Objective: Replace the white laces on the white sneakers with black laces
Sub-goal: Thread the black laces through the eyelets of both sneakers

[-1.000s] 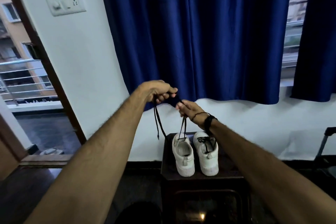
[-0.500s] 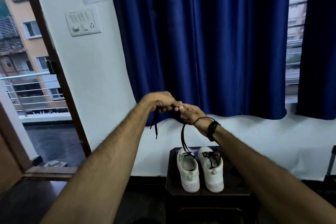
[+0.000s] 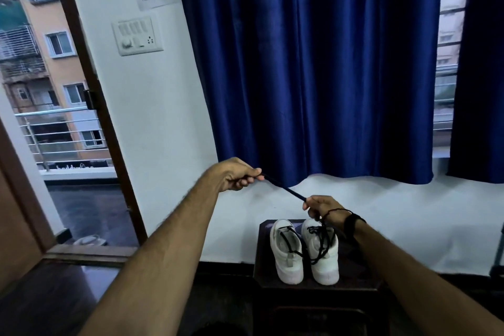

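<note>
Black lace (image 3: 283,189) now runs taut in a straight slanted line between the two hands, where half a second ago the hands were pressed together with the lace hanging below them in a loop. The left hand (image 3: 236,174) has drawn up and away to the left, its fingers curled and pinching one end of the lace. The right hand (image 3: 321,207) has dropped toward the shoes and pinches the lace at its lower end, fingers closed round it, just above the right sneaker (image 3: 321,251). From that hand more black lace falls in loose strands onto the right sneaker's tongue and eyelets, partly tangled, so how many rows are threaded cannot be told. The left sneaker (image 3: 286,252) shows a few black strands across its upper part as well. No white lace can be seen on either shoe.

Both sneakers stand side by side, touching or nearly so, toes toward the person, on a small dark table (image 3: 354,278) against the white wall, below a blue curtain (image 3: 313,63). To the left a door stands open onto a balcony.

The pulling apart reads as tensioning or straightening the lace, probably to take up slack or even out the ends. The job looks well advanced, with tidying and tying seemingly still ahead.
</note>
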`<state>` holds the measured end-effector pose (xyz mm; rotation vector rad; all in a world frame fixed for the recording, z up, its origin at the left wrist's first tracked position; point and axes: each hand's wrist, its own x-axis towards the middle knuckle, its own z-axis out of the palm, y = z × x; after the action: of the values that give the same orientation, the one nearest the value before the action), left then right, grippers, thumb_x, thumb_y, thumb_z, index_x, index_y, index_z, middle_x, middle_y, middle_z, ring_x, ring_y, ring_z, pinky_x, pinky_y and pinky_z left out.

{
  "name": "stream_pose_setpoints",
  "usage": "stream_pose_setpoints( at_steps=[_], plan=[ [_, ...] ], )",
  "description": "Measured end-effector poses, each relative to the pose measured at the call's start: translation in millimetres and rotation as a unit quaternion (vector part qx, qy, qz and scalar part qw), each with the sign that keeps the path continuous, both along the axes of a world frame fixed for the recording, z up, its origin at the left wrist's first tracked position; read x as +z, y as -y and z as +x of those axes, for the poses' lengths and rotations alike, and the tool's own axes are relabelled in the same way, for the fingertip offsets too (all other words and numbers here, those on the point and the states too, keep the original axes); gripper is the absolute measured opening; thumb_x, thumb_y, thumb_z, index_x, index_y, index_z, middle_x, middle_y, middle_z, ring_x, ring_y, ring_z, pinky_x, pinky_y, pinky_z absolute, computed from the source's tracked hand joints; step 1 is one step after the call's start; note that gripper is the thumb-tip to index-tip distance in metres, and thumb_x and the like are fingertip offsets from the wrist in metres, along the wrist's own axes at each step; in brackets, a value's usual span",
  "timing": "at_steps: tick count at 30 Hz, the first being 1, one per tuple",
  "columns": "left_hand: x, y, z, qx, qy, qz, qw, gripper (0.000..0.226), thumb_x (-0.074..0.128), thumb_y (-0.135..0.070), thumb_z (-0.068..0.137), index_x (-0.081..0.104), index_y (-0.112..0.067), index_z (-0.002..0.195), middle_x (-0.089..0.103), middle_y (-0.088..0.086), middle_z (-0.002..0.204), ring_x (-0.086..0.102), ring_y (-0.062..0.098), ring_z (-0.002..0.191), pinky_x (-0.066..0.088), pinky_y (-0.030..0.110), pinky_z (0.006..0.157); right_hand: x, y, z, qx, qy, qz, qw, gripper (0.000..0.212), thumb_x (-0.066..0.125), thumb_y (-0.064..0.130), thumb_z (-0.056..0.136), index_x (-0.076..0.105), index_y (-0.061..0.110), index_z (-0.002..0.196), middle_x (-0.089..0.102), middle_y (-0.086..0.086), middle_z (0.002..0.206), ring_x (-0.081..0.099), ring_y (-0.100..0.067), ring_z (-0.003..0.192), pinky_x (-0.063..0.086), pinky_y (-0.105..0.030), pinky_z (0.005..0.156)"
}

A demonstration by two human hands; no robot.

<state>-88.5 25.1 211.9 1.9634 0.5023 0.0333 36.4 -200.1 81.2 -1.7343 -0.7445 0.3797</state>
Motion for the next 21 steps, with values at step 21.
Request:
stream_pose_setpoints(
  at_steps=[21],
  plan=[
    [194.0, 59.1, -3.7, 0.013, 0.201, 0.214, 0.956, 0.033, 0.062, -0.04, 0.093, 0.062, -0.021, 0.065, 0.044, -0.008, 0.047, 0.033, 0.004, 0.039, 0.024, 0.019, 0.038, 246.3, -53.9, -36.5, -0.099, 0.227, 0.271, 0.93, 0.007, 0.079, 0.023, 0.08, 0.076, 0.024, 0.086, 0.075, 0.006, 0.081, 0.07, -0.007, 0.077, 0.057, -0.023, 0.075]
  ],
)
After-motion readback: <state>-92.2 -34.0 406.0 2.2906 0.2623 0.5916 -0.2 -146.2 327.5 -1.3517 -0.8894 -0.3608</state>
